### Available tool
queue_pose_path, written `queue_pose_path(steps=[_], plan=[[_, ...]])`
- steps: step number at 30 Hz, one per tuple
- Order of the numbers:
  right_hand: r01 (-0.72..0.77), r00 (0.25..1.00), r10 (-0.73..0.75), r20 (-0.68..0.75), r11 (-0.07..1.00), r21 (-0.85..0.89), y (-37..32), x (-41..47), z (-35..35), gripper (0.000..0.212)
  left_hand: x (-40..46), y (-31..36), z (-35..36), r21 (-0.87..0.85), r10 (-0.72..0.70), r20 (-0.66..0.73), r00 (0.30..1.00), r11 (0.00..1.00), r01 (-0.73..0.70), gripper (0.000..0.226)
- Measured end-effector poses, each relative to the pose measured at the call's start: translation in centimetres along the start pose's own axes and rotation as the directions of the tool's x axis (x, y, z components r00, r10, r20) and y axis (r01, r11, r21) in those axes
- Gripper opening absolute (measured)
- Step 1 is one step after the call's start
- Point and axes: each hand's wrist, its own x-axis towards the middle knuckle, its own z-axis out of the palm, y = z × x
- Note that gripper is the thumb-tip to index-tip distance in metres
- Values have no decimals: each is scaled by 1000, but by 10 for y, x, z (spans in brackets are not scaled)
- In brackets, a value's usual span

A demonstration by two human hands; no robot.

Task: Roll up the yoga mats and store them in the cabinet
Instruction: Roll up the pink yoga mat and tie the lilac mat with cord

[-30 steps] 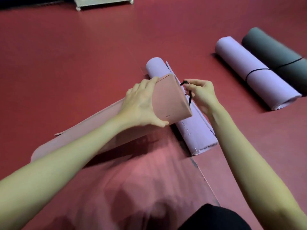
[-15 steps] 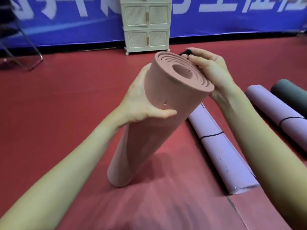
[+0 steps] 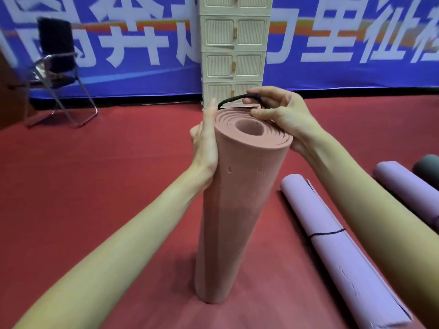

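A rolled pink yoga mat stands nearly upright on the red floor in front of me. My left hand lies flat against its upper left side with the fingers straight, steadying it. My right hand is at the top rim and pinches a black elastic band that loops over the roll's open end. Far behind the mat stands the cream cabinet with its small doors closed.
A rolled lilac mat tied with a black band lies on the floor to the right. Beyond my right arm lie a second lilac roll and a grey roll. A black chair stands back left before a blue banner.
The pink roll has been tipped from leaning to nearly upright. My left hand went from gripping it to lying flat on its side. The band now stretches over the top.
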Motion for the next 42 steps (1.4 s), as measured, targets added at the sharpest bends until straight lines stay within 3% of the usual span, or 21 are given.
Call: queue_pose_path(steps=[1, 3, 6, 8, 10, 13, 16, 19, 21, 22, 23, 24, 25, 27, 33, 36, 39, 42], plan=[[13, 1000, -13, -13, 1000, 21, 1, 2, 5, 39, 9, -6, -6, 47, 34, -117, 993, 998, -28, 86], [20, 999, -17, -39, 995, 93, 3, 4, 13, 37, 24, -13, -13, 102, 97, -188, 977, 992, -79, 73], [29, 999, -22, -47, 988, 154, 5, 5, 23, 28, 14, -1, -10, -120, 14, -120, 993, 992, -29, 57], [56, 997, -47, -64, 987, 147, 5, 6, 29, 23, 15, -2, -13, -184, 10, -152, 988, 982, -38, 60], [103, 988, -92, -120, 990, 94, 6, 8, 33, 17, 17, -5, -18, -67, 115, -229, 967, 989, -133, 72], [143, 922, -184, -341, 980, -142, 13, 14, 36, 14, 14, 2, -21, 206, 339, -321, 884, 936, -284, 46], [93, 849, -230, -475, 951, -294, 22, 20, 35, 27, 8, 4, -21, 235, 469, -338, 816, 882, -409, 24], [69, 876, -192, -443, 958, -279, 15, 12, 35, 28, 4, 7, -25, 341, 587, -317, 744, 803, -488, 16], [52, 953, -101, -286, 983, -174, 5, -2, 30, 23, 2, 7, -27, 389, 629, -314, 711, 769, -508, 16], [50, 987, -61, -150, 996, -78, 2, -11, 25, 17, 2, 8, -28, 387, 621, -320, 715, 775, -499, 16], [39, 999, -39, -15, 999, 1, 1, -18, 20, 31, 2, 8, -29, 385, 602, -333, 726, 789, -478, 16], [25, 996, -25, 91, 1000, 6, 1, -24, 17, 59, 3, 8, -31, 379, 582, -345, 736, 804, -458, 19], [34, 990, -28, 135, 998, -46, 4, -27, 14, 82, 5, 7, -33, 376, 562, -349, 750, 817, -438, 25], [104, 990, -82, 119, 976, -190, 8, -27, 15, 95, 7, 6, -37, 373, 515, -350, 783, 843, -388, 38], [242, 955, -155, 253, 902, -359, 1, -22, 24, 81, 4, 22, -41, 357, 536, -345, 770, 834, -421, 50], [260, 961, -203, 189, 894, -364, 6, -22, 29, 82, -2, 27, -42, 344, 544, -330, 771, 830, -439, 50], [304, 951, -262, 166, 891, -337, 10, -24, 32, 68, -7, 28, -41, 233, 437, -349, 829, 898, -375, 42], [380, 911, -409, 47, 790, -481, 20, -29, 37, 42, -15, 39, -43, 111, 306, -263, 915, 952, -286, 25]])
